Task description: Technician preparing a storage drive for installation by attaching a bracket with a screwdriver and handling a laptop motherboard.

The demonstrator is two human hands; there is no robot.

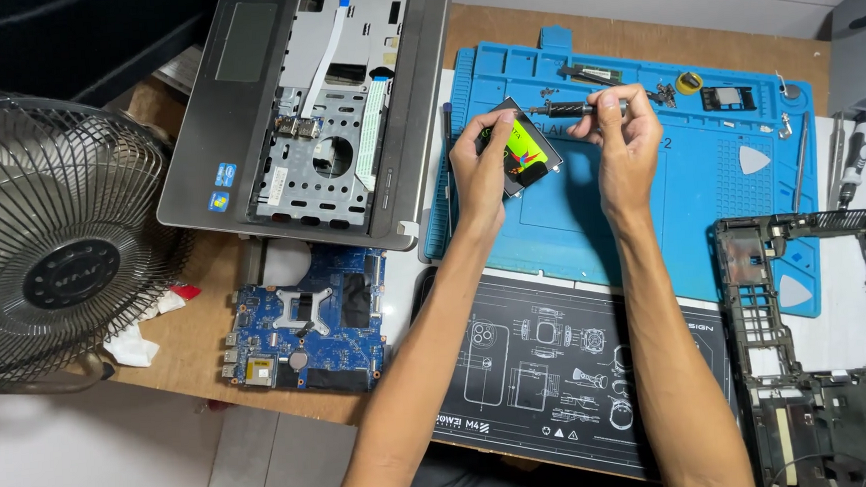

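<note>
While we look down over the bench, the blue mat serves as our tray: its moulded pockets along the far edge hold small screws, a yellow ring, a dark chip and a memory stick, and two white picks lie in wells at its right side.

Our left hand is closed around a drive, thumb on its near edge and fingers on the far one, holding it tilted just above the mat. It is a flat metal rectangle with a black label printed in bright green, yellow and red. Our right hand pinches a screwdriver between thumb and fingertips, its dark knurled shaft lying level and its tip at the drive's far corner.

Left of the mat sits a grey laptop shell, its keyboard out, showing perforated steel and white ribbon cables. Below it lies a blue board with a bare square socket. A black printed mat lies under our forearms, a black plastic base frame rests at the right, and a wire fan stands at the left.
</note>
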